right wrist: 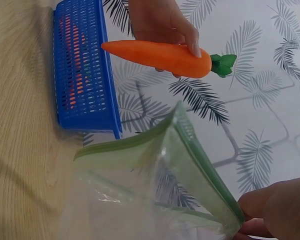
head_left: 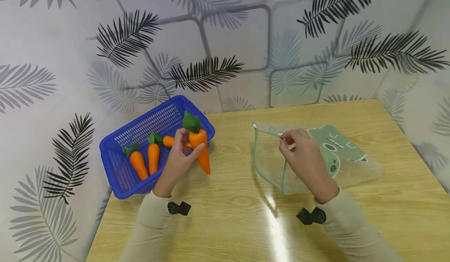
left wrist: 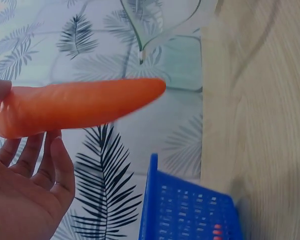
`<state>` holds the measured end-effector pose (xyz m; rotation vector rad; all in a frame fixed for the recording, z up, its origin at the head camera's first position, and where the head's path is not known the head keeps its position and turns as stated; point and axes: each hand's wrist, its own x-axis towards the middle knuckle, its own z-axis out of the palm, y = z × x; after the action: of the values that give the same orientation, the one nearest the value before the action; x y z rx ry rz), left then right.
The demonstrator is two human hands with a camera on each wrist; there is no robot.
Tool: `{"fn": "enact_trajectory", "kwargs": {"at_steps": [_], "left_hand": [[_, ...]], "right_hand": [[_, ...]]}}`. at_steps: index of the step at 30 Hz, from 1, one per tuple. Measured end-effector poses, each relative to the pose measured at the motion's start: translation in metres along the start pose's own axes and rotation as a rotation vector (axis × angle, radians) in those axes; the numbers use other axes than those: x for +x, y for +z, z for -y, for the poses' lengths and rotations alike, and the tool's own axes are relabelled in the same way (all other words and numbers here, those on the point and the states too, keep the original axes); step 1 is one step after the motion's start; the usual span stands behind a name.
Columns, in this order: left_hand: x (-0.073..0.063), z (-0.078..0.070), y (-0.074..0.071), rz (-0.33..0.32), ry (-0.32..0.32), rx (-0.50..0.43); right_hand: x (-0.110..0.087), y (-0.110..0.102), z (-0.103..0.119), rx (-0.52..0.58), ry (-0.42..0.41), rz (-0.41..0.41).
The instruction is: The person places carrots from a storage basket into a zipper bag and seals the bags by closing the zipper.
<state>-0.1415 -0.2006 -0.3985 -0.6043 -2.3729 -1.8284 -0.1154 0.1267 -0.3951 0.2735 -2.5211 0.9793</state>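
My left hand [head_left: 181,154] holds an orange toy carrot [head_left: 201,148] with green leaves, thumb on one side and fingers on the other. The carrot hangs tip down beside the blue basket's right end; its tapered body [left wrist: 90,105] fills much of the left wrist view. With thumb and fingertips, my right hand [head_left: 307,164] pinches the rim of a clear zip bag [head_left: 268,156] with a green seal. The bag's mouth gapes toward the left, as the right wrist view shows its two green-edged sides [right wrist: 207,170] apart. A green cartoon print covers part of the bag.
A blue perforated basket [head_left: 121,189] stands at the left by the wall, with several carrots [head_left: 138,164] in it. The wooden table [head_left: 232,215] extends between basket and bag. Leaf-patterned covering [head_left: 239,39] rises behind the table's back edge.
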Motion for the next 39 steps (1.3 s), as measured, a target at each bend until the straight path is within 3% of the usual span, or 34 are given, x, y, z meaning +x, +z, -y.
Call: {"fn": "enact_trajectory", "kwargs": {"at_steps": [4,8,12,15,25,34,39], "left_hand": [[0.000,-0.001,0.013,0.028,-0.016,-0.011],[0.001,-0.005,0.026,0.055,0.008,-0.106],[0.000,-0.008,0.036,0.050,-0.006,-0.185],[0.000,-0.008,0.042,0.048,-0.019,-0.200],[-0.001,-0.006,0.061,0.134,-0.022,-0.325],[-0.002,-0.006,0.077,0.122,-0.040,-0.409],[-0.004,-0.005,0.088,0.177,-0.057,-0.426]], "right_hand": [[0.000,0.000,0.000,0.009,0.002,-0.003],[0.000,0.000,0.000,0.019,0.002,-0.004],[0.000,0.000,0.000,0.023,-0.007,-0.007],[0.001,0.000,-0.001,0.023,-0.008,-0.009],[0.001,0.000,-0.001,0.028,0.003,-0.001],[0.001,-0.001,-0.001,0.017,0.014,0.009],[0.001,0.000,0.001,0.023,0.022,0.013]]}}
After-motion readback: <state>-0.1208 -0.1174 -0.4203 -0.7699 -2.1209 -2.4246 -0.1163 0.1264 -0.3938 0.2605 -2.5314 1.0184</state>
